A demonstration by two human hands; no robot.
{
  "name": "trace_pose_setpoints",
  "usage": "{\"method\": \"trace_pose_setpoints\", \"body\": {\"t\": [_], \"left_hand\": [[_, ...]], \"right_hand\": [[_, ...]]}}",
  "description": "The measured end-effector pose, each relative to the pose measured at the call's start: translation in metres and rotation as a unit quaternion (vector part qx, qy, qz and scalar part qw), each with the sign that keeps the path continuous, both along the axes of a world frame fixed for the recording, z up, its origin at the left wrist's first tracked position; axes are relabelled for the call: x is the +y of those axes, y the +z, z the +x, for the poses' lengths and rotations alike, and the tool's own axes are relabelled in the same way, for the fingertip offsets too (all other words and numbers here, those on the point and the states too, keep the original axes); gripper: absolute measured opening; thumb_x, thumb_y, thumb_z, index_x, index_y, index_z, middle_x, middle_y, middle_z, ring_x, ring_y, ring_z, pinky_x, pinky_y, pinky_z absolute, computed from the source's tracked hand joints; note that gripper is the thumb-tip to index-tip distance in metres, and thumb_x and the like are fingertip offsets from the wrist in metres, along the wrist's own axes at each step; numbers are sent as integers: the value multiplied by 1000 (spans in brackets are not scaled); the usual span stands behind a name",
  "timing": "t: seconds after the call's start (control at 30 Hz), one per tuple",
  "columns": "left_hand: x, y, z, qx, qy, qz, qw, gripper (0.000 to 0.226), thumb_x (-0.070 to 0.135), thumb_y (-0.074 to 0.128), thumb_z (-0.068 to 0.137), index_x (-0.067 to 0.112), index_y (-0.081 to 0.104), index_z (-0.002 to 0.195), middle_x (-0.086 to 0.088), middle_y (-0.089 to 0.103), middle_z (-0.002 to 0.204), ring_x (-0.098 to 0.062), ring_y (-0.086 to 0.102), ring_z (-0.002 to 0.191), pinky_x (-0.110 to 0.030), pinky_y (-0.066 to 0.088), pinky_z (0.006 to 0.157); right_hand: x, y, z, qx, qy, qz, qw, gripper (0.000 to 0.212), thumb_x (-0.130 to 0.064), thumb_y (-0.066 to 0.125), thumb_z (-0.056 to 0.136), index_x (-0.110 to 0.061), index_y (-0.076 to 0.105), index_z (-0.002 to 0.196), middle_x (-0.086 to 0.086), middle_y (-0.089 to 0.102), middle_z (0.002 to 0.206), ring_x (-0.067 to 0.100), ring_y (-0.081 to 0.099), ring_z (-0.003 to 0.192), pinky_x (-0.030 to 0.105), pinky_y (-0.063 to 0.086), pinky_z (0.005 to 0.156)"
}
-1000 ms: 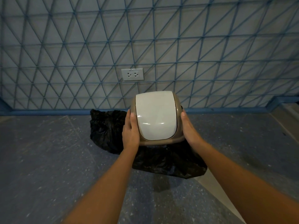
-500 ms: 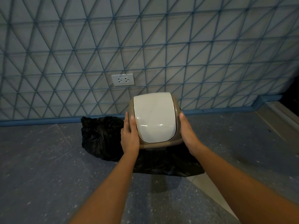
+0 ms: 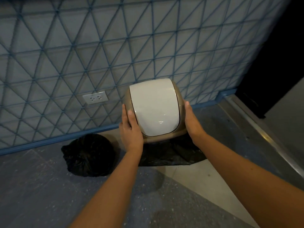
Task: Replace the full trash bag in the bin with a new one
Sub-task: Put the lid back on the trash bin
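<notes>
Both hands, left hand point(image 3: 130, 129) and right hand point(image 3: 191, 120), clasp the bin lid point(image 3: 154, 109); press evenly, trapping the new bag point(image 3: 171, 153) below it.

I can read no text, label, brand, number or sign anywhere in my view.
</notes>
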State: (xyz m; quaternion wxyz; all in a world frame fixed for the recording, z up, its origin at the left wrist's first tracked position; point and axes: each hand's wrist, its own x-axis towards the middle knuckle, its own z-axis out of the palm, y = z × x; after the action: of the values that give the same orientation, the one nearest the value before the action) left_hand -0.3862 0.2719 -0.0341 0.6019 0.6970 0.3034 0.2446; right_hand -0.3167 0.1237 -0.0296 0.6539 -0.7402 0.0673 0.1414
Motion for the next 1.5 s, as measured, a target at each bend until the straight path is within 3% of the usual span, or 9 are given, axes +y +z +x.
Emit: {"method": "trace_pose_setpoints", "body": {"t": [0.13, 0.33, 0.5, 0.87, 1.07, 1.23, 1.3, 1.4, 1.5], "left_hand": [[-26, 46, 22, 20, -23, -9, 999, 47, 51, 23, 97, 43, 26, 143, -2, 42, 142, -16, 42, 125, -26, 29, 94], [-83, 87, 73, 18, -84, -44, 995, 55, 64, 23, 90, 47, 26, 142, -2, 38, 146, -18, 41, 130, -29, 31, 100], [-147, 91, 126, 50, -103, -45, 992, 46, 50, 22, 97, 48, 21, 143, -3, 31, 148, -21, 38, 132, -28, 29, 98], [-261, 10, 269, 26, -111, -73, 991, 45, 44, 23, 99, 39, 27, 143, 1, 31, 151, -17, 30, 138, -23, 20, 101], [-280, -48, 321, 13, -154, -70, 985, 54, 51, 19, 93, 36, 24, 145, 9, 31, 151, -13, 22, 142, -41, 17, 119], [-289, -99, 339, 6, -135, -53, 989, 56, 51, 19, 90, 35, 26, 144, 9, 30, 152, -15, 20, 144, -44, 16, 120], [-292, -115, 343, 7, -135, -48, 990, 56, 48, 19, 91, 33, 26, 145, 8, 30, 152, -15, 21, 143, -41, 16, 120], [-296, -133, 352, 9, -134, -53, 990, 45, 38, 23, 101, 31, 25, 145, 4, 31, 151, -13, 26, 141, -26, 18, 112], [-302, -144, 363, 26, -136, -68, 988, 43, 32, 22, 102, 34, 25, 145, -1, 29, 152, -15, 28, 139, -20, 18, 105]], "right_hand": [[-29, 49, 14, 15, -34, -7, 999, 60, -63, 16, 93, -37, 27, 146, -4, 29, 153, 18, 23, 143, 37, 12, 120], [-92, 92, 54, 37, -93, -8, 995, 59, -60, 18, 95, -32, 27, 147, -4, 26, 155, 15, 23, 143, 35, 14, 119], [-154, 96, 108, 35, -108, 2, 994, 56, -54, 17, 98, -30, 28, 147, -6, 28, 154, 11, 25, 141, 27, 13, 116], [-269, 37, 230, 71, -168, 31, 983, 52, -45, 23, 100, -25, 27, 148, -2, 30, 152, 16, 28, 140, 25, 19, 113], [-296, -25, 278, 100, -197, -25, 975, 63, -63, 25, 92, -30, 32, 146, 2, 35, 151, 21, 33, 138, 35, 21, 118], [-305, -73, 307, 89, -171, 23, 981, 54, -47, 21, 100, -22, 30, 147, 1, 35, 150, 20, 34, 137, 29, 22, 114], [-304, -87, 315, 91, -168, 36, 981, 56, -48, 22, 99, -20, 29, 148, 3, 34, 152, 20, 34, 137, 31, 23, 116], [-308, -110, 329, 97, -172, 46, 979, 57, -48, 22, 100, -19, 27, 148, 3, 33, 152, 21, 33, 138, 34, 21, 118], [-313, -124, 343, 81, -166, 31, 982, 51, -41, 21, 102, -19, 30, 146, -4, 40, 142, 17, 34, 136, 25, 24, 110]]}}
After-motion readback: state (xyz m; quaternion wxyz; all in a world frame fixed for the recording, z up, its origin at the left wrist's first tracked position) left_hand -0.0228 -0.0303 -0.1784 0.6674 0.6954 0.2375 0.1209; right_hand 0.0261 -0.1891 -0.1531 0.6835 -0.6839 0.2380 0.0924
